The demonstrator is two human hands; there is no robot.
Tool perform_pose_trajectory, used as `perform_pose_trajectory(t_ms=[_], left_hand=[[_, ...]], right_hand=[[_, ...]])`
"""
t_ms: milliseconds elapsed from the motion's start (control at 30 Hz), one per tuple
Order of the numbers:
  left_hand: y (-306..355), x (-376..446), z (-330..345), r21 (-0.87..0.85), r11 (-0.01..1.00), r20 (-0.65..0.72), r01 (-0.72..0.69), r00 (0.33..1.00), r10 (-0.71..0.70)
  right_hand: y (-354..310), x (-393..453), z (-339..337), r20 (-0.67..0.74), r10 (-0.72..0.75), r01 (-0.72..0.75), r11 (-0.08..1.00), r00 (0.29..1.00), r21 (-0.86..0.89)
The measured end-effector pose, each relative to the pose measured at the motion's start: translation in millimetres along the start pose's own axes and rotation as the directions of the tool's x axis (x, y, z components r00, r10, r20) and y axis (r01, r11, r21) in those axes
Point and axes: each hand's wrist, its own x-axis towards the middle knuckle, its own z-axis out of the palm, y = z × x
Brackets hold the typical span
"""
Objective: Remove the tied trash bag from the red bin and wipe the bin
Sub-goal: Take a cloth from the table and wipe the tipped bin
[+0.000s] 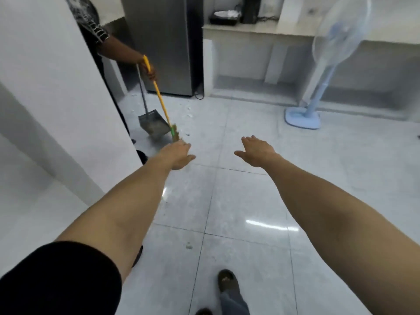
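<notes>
One broom (159,94), one dustpan (154,123), one fan (336,53)

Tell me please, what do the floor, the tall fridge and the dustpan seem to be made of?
Floor: probably glazed tile; glossy, with grout lines and light reflections.
Fridge: probably brushed steel or a steel-look coating; grey, dull sheen.
Dustpan: probably metal; grey, matte, too blurred to be sure.

Second person (91,26) mostly cut off by wall; broom head (176,135) partly behind left hand (179,156).
</notes>
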Motion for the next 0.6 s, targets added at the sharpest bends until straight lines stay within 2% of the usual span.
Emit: perform_pose_trajectory(t_ms=[100, 200, 433, 600], left_hand=[[73, 3, -33, 0.088, 0.986, -0.028, -0.143, 0.989, 0.146], [160, 2, -50, 0.154, 0.945, -0.059, -0.289, 0.952, 0.301], [375, -28, -57, 0.237, 0.814, -0.051, -0.531, 0.829, 0.556], [529, -67, -39, 0.241, 0.695, -0.021, -0.678, 0.712, 0.702]], right_hand=[[63, -68, -24, -0.063, 0.169, -0.167, 0.985, 0.984, 0.038], [134, -149, -37, -0.103, 0.347, -0.341, 0.937, 0.932, 0.071], [270, -339, -32, -0.134, 0.648, -0.633, 0.761, 0.75, 0.143], [353, -471, -12, -0.089, 0.767, -0.749, 0.64, 0.635, 0.172]])
